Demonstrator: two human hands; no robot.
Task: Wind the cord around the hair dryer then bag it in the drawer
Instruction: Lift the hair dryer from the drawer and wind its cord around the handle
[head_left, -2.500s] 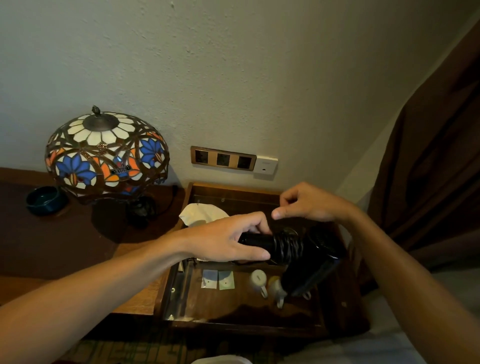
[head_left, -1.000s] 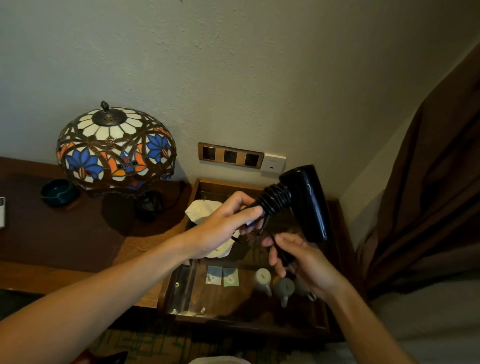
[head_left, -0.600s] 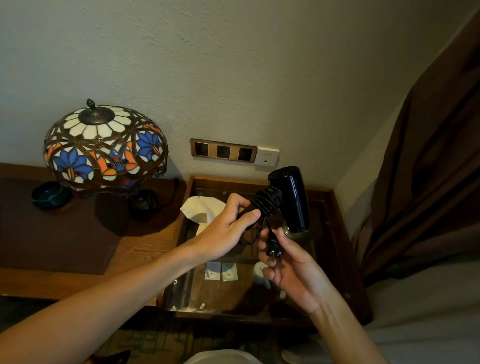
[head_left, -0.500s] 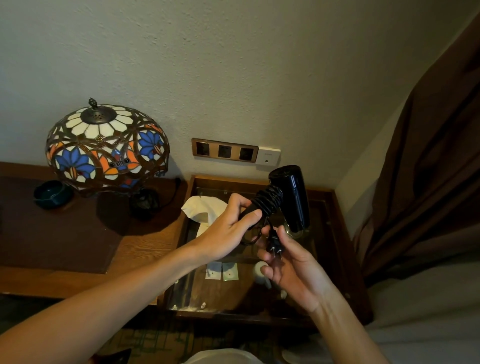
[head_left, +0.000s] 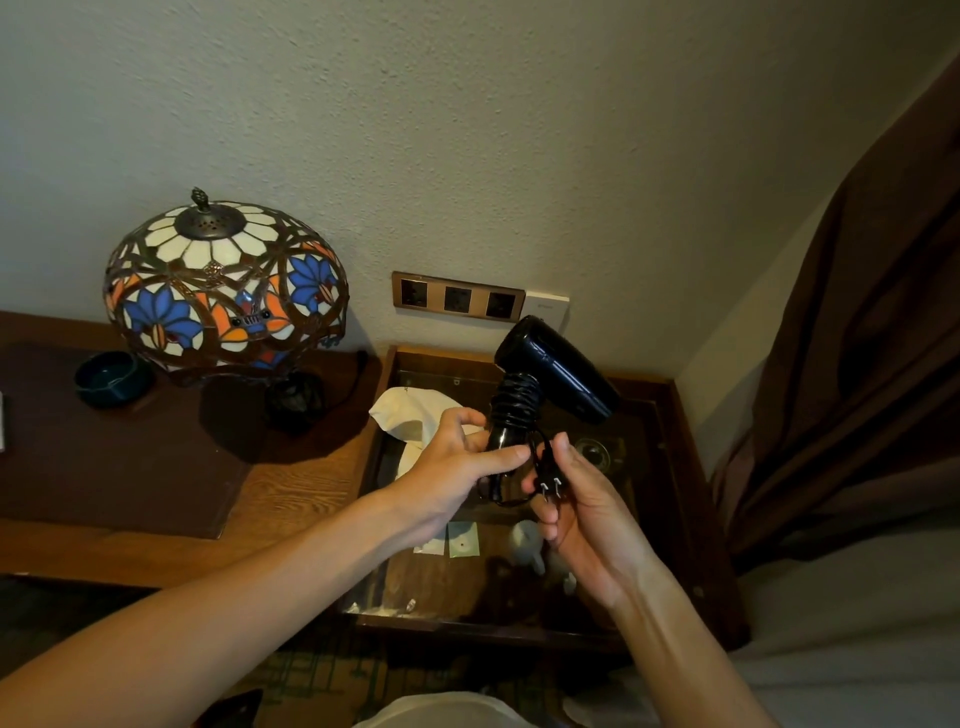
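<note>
A black hair dryer (head_left: 558, 371) is held up over an open wooden drawer (head_left: 680, 467), its barrel pointing to the right. The black cord (head_left: 514, 400) is coiled tightly round the handle. My left hand (head_left: 457, 467) grips the lower end of the handle. My right hand (head_left: 576, 499) pinches the two-pin plug (head_left: 549, 480) just beside the handle, with a short loop of cord hanging below. A cream cloth bag (head_left: 415, 415) lies crumpled at the drawer's back left corner.
A stained-glass lamp (head_left: 223, 291) and a dark bowl (head_left: 111, 376) stand on the wooden table to the left. Sockets (head_left: 457, 299) sit on the wall behind. Small sachets (head_left: 462, 540) and white pieces lie in the drawer. A brown curtain (head_left: 857, 364) hangs on the right.
The dryer has been raised from lying level to standing handle-down, and its barrel has swung to the right. My right hand moved from above the dryer to beneath it and now holds the plug.
</note>
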